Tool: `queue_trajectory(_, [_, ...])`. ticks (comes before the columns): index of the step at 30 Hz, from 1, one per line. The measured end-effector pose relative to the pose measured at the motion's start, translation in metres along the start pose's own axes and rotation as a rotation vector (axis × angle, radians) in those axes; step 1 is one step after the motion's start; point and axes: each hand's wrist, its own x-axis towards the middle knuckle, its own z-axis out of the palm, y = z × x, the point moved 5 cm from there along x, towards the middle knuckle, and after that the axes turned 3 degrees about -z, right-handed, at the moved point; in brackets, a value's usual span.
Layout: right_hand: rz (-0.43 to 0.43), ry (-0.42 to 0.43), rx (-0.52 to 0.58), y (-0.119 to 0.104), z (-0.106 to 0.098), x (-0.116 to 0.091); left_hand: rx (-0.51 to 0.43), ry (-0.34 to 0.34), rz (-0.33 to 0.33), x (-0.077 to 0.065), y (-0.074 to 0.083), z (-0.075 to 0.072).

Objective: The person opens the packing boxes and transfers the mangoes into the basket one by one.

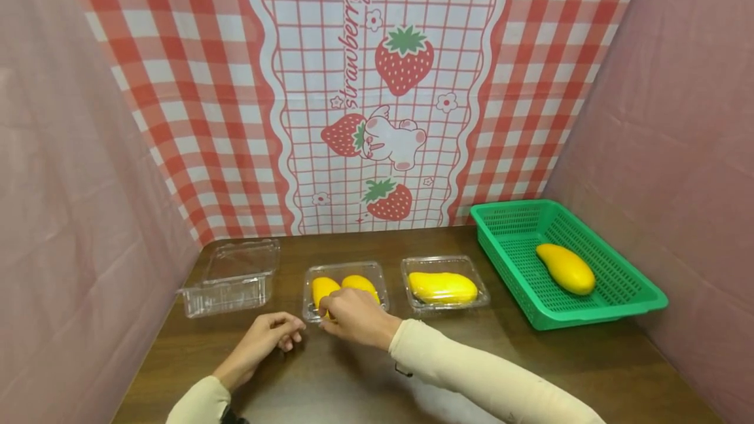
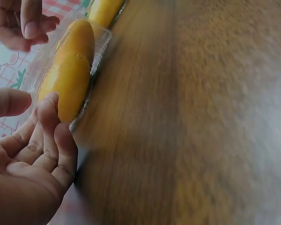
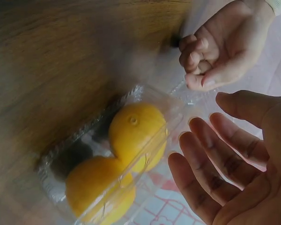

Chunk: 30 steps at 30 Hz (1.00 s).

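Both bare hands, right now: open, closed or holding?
Left hand: open, fingers loosely curled, holding nothing.
Right hand: open, holding nothing, near the clear plastic box of two yellow mangoes.

The bare left hand (image 1: 263, 343) has gently bent fingers (image 2: 66, 150), and the bare right hand (image 1: 360, 318) has straighter fingers (image 3: 225, 152), its thumb (image 3: 248, 107) apart.

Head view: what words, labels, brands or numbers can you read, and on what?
"strawberry": printed sideways on the checked backdrop cloth.
No other lettering that I can make out: none on the clear boxes, mangoes or green basket.
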Motion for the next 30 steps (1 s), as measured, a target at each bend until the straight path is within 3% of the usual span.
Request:
queue_trajectory(8, [0.005, -0.024, 0.002, -0.006, 0.012, 0.011, -0.036, -0.003, -0.002, 0.002, -0.001, 0.002])
queue_trajectory(17, [-0.021, 0.039, -0.004, -0.010, 0.016, 0.018, -0.065, 0.006, 0.000, 0.007, 0.002, 0.005])
queue_trajectory(30, [-0.067, 0.069, -0.155, -0.014, 0.023, 0.025, -0.109, 0.027, -0.025, 0.011, -0.001, 0.008])
